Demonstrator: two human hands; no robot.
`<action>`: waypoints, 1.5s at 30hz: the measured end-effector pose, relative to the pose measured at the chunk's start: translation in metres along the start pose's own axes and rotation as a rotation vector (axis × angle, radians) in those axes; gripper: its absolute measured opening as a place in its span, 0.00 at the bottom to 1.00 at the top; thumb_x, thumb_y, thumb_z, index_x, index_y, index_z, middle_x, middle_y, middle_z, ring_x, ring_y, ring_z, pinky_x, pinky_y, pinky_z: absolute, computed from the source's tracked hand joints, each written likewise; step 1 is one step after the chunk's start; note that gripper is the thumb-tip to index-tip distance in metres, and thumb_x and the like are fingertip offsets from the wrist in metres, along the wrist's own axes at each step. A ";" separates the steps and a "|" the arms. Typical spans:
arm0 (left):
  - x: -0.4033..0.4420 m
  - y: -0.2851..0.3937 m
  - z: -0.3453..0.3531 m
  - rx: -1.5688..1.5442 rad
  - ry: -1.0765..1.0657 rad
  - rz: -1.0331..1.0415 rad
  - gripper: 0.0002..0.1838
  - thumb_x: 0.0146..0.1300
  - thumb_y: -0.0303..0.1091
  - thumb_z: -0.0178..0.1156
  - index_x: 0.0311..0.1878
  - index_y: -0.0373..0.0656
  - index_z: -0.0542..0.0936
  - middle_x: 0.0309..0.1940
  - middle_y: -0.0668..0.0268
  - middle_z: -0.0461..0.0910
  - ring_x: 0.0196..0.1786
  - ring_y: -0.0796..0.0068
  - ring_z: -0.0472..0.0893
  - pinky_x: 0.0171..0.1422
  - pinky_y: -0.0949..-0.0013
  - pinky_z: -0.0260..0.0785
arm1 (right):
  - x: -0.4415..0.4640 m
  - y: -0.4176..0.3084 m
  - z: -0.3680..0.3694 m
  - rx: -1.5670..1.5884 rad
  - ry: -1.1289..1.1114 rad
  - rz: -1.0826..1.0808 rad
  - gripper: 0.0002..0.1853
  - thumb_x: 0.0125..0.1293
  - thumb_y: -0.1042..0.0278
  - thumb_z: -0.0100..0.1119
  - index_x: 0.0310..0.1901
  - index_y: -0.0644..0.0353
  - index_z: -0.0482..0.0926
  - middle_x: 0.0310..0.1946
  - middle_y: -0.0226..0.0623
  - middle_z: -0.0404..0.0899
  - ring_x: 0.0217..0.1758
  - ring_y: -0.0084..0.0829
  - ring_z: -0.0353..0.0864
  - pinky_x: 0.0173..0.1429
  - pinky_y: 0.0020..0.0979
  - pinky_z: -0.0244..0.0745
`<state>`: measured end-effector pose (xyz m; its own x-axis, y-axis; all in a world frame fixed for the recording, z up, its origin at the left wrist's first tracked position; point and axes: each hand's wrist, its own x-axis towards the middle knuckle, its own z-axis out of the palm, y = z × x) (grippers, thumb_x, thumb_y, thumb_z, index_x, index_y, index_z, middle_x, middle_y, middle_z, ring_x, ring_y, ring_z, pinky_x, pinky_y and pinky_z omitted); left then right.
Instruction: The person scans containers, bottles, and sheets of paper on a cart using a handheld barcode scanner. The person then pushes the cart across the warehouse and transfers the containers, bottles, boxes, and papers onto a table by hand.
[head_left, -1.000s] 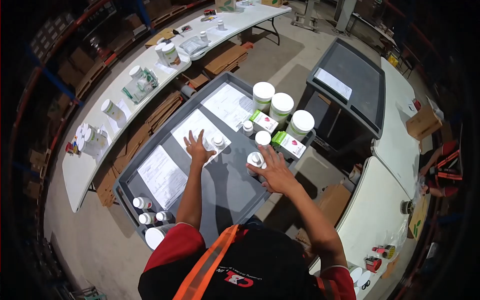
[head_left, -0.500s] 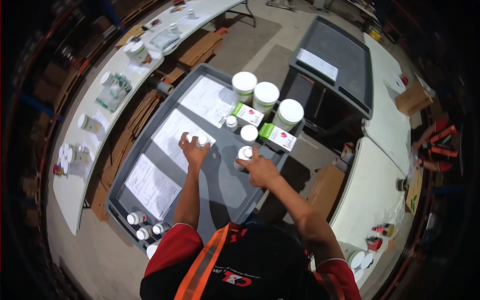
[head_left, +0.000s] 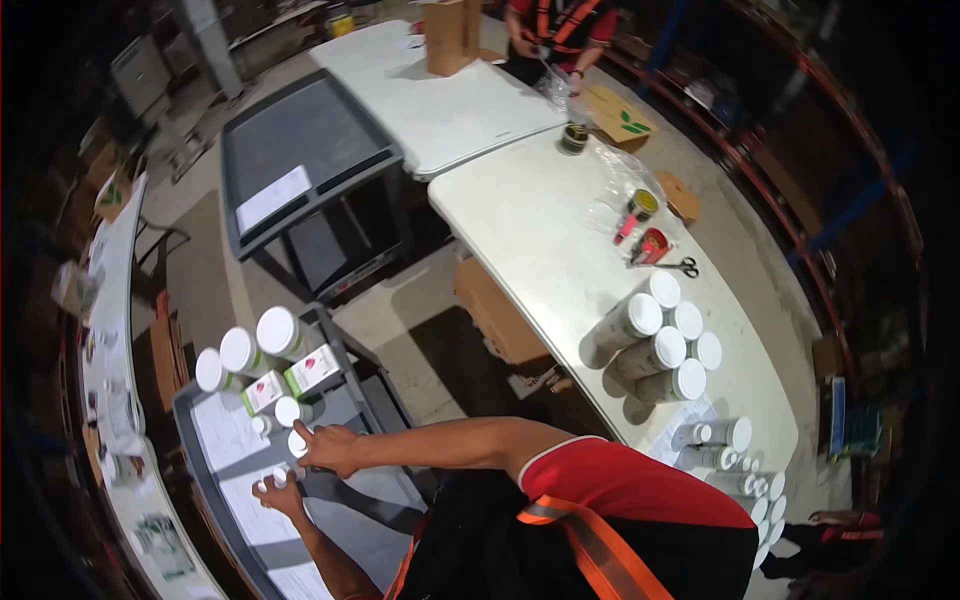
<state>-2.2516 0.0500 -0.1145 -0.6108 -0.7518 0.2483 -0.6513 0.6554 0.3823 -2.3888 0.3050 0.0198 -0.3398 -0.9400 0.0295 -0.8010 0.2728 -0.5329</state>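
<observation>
My left hand [head_left: 284, 497] has its fingers curled round small white bottles [head_left: 280, 475] standing on a paper sheet [head_left: 252, 512] in the grey cart [head_left: 186, 425]. Close by, my right hand [head_left: 335, 450] grips a white bottle [head_left: 297, 444] near its lid, partly covering it. Just beyond are another white-lidded bottle [head_left: 289, 410] and a smaller one [head_left: 263, 425]. Two white-and-green boxes [head_left: 313, 371] lie behind these, in front of three large white tubs [head_left: 278, 332].
To the right, a white table [head_left: 520, 230] bears several tall white tubs [head_left: 657, 350], smaller bottles [head_left: 715, 457], scissors [head_left: 685, 266] and a tape roll [head_left: 654, 245]. A second grey cart [head_left: 300, 120] holds a paper. Another person [head_left: 560, 35] works at the far table end.
My view has swung to the right, bringing the white table with tubs into full sight and shifting the cart to the lower left. Both hands remain at the same bottles.
</observation>
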 end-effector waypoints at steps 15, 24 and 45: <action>-0.197 0.414 -0.012 -0.691 -0.559 1.181 0.26 0.44 0.42 0.77 0.48 0.43 0.83 0.59 0.45 0.68 0.64 0.43 0.66 0.67 0.43 0.59 | -0.473 -0.007 -0.083 -0.057 0.339 0.680 0.29 0.56 0.70 0.65 0.60 0.31 0.78 0.72 0.54 0.56 0.59 0.51 0.80 0.48 0.41 0.85; -0.408 0.534 0.102 -0.696 -0.861 1.560 0.22 0.45 0.36 0.78 0.44 0.42 0.83 0.62 0.43 0.63 0.65 0.40 0.61 0.67 0.42 0.57 | -0.622 0.023 -0.012 -0.053 0.411 0.955 0.26 0.61 0.71 0.59 0.60 0.34 0.79 0.75 0.59 0.54 0.65 0.57 0.76 0.53 0.45 0.85; -0.419 0.542 0.046 -0.508 -0.990 1.464 0.54 0.48 0.39 0.78 0.75 0.35 0.59 0.78 0.38 0.41 0.80 0.34 0.48 0.78 0.40 0.53 | -0.610 0.025 0.041 -0.449 0.823 1.196 0.06 0.61 0.64 0.61 0.38 0.54 0.81 0.76 0.41 0.63 0.83 0.43 0.53 0.73 0.72 0.51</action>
<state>-2.3691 0.7234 -0.0527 -0.6279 0.7706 0.1091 0.6517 0.4440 0.6149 -2.1814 0.8769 -0.0464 -0.9287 0.2030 0.3104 0.1086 0.9490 -0.2959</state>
